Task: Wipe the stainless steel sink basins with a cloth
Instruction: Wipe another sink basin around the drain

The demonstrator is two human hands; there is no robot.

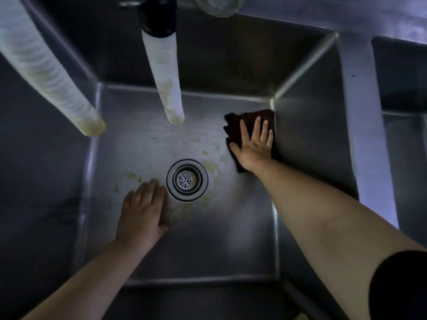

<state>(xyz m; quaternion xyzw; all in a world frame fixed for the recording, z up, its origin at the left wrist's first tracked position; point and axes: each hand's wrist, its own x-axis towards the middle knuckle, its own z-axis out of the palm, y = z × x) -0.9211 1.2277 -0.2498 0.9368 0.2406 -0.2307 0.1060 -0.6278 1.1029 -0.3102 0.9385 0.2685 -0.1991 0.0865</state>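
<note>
A: While the right hand pressed flat on the dark cloth, where did that cloth lie?
B: In the basin's far right corner, against the right wall.
A: And the left hand?
B: Fingers straight, resting on the floor beside the drain strainer, holding nothing. 2 hoses hung above.

The light is dim and bluish, brightest near the middle of the view and falling off to dark at the edges. Two pale ribbed hoses hang down from above: a wide one at the left and a narrower one fixed to a black fitting. A round clear object sits at the top edge, blurred.
</note>
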